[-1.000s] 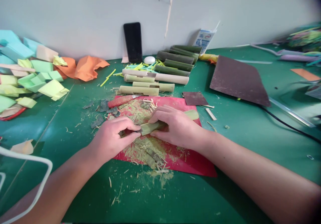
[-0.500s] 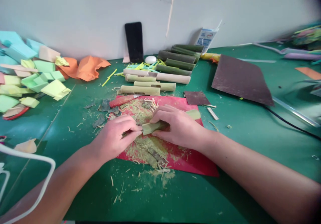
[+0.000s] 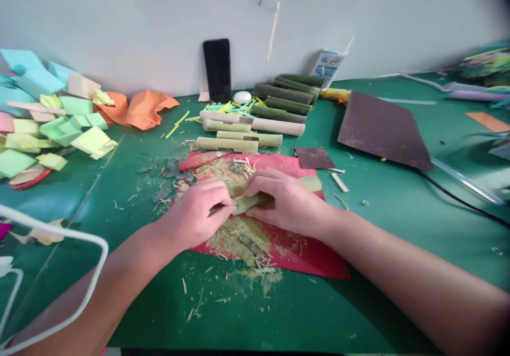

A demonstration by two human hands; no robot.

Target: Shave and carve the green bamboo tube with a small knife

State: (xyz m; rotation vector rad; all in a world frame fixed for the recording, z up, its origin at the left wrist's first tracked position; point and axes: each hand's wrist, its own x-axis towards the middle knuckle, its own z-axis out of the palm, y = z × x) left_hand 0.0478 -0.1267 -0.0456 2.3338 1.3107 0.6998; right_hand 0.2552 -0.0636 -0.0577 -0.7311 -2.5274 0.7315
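Observation:
My right hand grips a pale green bamboo piece lying across a red mat. The far end of the bamboo piece pokes out past my right hand. My left hand is closed in a pinch at the near end of the bamboo piece, fingers pressed against it; what it pinches is hidden. Pale shavings are heaped on the mat under both hands.
Peeled bamboo tubes and darker green ones lie behind the mat. A red-handled knife, a phone against the wall, sandpaper sheets, coloured paper at left, a black cable at right.
My left hand has slid slightly right along the bamboo piece toward my right hand. The view shifted a little; the right hand keeps its grip.

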